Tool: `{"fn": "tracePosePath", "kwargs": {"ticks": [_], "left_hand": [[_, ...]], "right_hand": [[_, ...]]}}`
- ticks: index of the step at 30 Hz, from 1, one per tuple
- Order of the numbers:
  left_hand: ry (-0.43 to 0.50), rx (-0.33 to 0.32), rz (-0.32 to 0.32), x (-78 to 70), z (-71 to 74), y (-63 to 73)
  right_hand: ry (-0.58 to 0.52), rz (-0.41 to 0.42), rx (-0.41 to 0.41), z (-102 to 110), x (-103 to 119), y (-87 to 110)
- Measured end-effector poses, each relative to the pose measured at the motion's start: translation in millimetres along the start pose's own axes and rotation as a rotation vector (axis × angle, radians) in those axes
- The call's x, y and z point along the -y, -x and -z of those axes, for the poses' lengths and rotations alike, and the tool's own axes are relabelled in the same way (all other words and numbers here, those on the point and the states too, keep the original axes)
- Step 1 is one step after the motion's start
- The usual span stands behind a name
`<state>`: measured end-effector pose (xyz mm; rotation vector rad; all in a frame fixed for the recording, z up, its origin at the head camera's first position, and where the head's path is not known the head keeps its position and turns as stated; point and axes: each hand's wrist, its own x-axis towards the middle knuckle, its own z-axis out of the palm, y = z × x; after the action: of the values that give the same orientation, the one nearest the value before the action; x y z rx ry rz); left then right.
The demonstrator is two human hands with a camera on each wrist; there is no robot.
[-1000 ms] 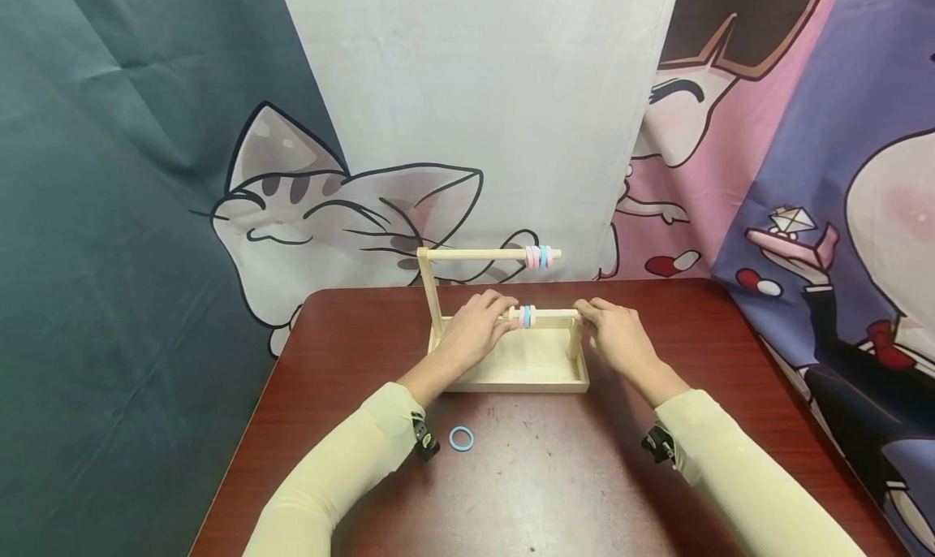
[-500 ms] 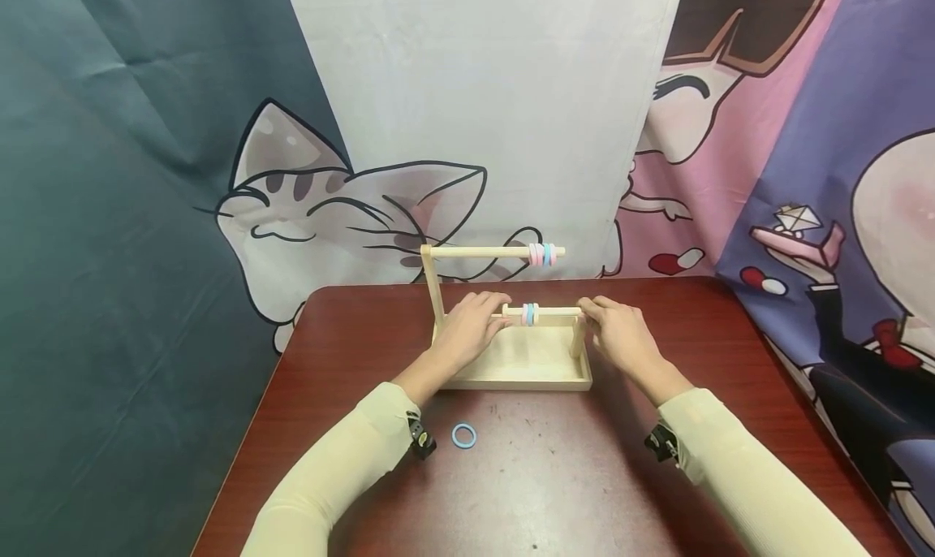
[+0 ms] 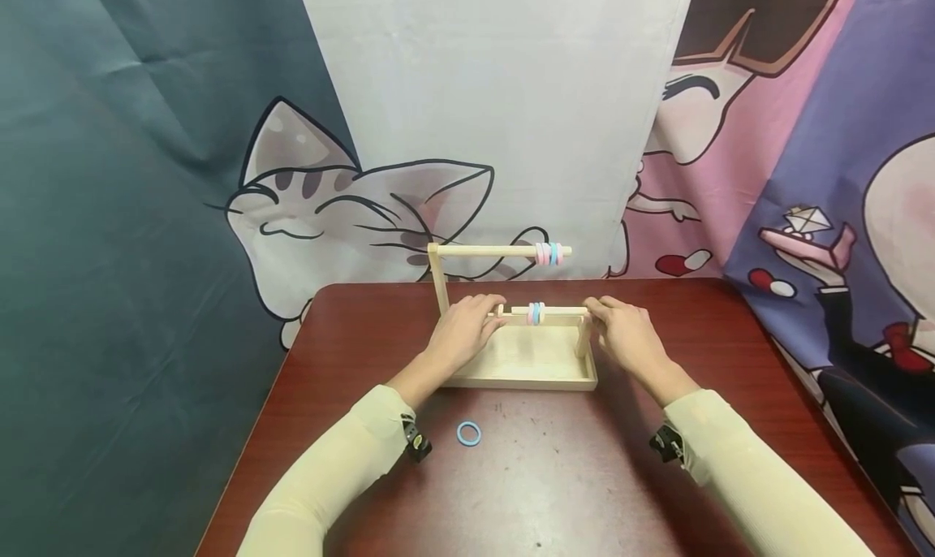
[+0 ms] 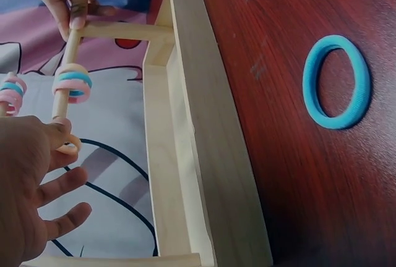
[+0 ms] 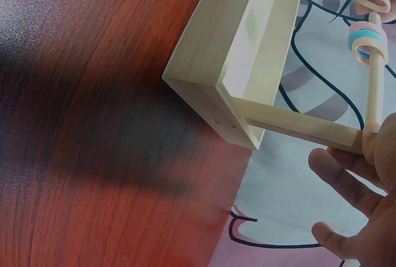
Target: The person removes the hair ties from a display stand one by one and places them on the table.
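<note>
My left hand (image 3: 467, 325) pinches a cream ring (image 4: 73, 145) between thumb and fingers, just off the free left end of the lower wooden rod (image 3: 562, 311). A small gap shows between ring and rod in the head view. Pink, blue and cream rings (image 3: 536, 313) hang together on that rod. At its other end my right hand (image 3: 624, 330) grips the rod where it meets the short post (image 5: 297, 128), with its other fingers spread in the right wrist view. Both belong to a pale wooden stand (image 3: 526, 382) with a tray-like base.
The stand's taller post carries an upper rod (image 3: 482, 251), with pink and blue rings (image 3: 551, 254) near its right end. A loose blue ring (image 3: 469, 433) lies on the dark red table (image 3: 555, 476) in front of the stand. A printed curtain (image 3: 511, 94) hangs behind.
My left hand has drawn the cream ring leftward along the lower rod and off its end. The right hand keeps its hold. The view has shifted slightly.
</note>
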<state>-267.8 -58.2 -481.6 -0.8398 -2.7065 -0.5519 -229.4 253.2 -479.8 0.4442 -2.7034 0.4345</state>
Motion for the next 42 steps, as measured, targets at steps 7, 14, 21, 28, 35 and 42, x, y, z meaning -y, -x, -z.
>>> {"fn": "tracePosePath", "kwargs": {"ticks": [7, 14, 21, 28, 35, 42], "left_hand": [[-0.013, 0.041, 0.031, 5.5, 1.5, 8.7], [-0.006, 0.08, 0.018, 12.7, 0.6, 19.0], [-0.011, 0.108, -0.093, 16.8, 0.6, 29.0], [0.012, 0.17, -0.234, 18.4, -2.4, 37.6], [0.051, 0.29, -0.363, 10.6, -4.2, 45.5], [0.038, 0.382, -0.425, 2.5, -11.2, 55.0]], "right_hand": [[0.003, 0.008, -0.006, -0.6, -2.1, 0.1], [0.001, 0.012, -0.011, -0.8, -2.6, 1.0], [-0.002, 0.025, -0.023, -1.1, -1.6, 0.9], [0.002, 0.052, -0.045, -0.7, -0.4, 0.2], [0.006, 0.062, -0.056, -0.8, -1.1, -1.1], [0.006, 0.055, -0.043, -1.1, -0.4, -0.9]]}}
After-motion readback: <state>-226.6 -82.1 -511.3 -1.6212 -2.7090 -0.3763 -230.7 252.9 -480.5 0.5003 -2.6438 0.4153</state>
